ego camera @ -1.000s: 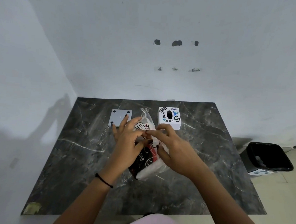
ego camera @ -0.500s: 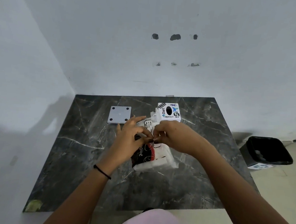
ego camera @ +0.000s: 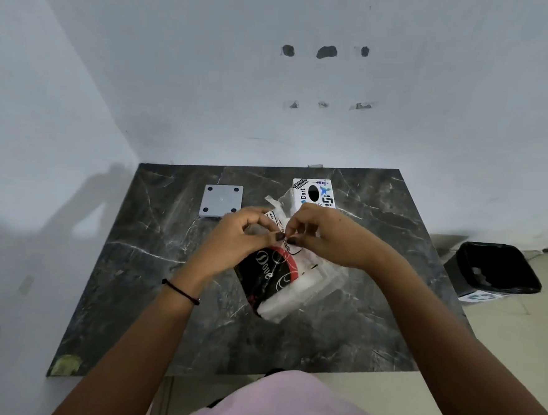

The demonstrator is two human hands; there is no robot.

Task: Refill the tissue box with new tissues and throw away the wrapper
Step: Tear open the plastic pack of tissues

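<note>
A pack of tissues (ego camera: 280,282) in a clear wrapper with a black and red printed panel lies on the dark marble table (ego camera: 149,296). My left hand (ego camera: 234,246) and my right hand (ego camera: 325,237) both pinch the wrapper's far end, fingertips almost touching. Loose plastic sticks up behind my fingers. The white tissue box (ego camera: 314,193), covered in stickers with a dark oval opening on top, stands just behind my right hand. A grey square lid (ego camera: 222,201) with four dark dots lies flat to the box's left.
A black bin (ego camera: 495,269) with a black liner stands on the floor to the right of the table. White walls close the table in at the back and left. A pink shirt fills the bottom edge.
Both hands have drawn closer together on the wrapper's far end, and the pack has turned slightly on the table. The camera has shifted a little.
</note>
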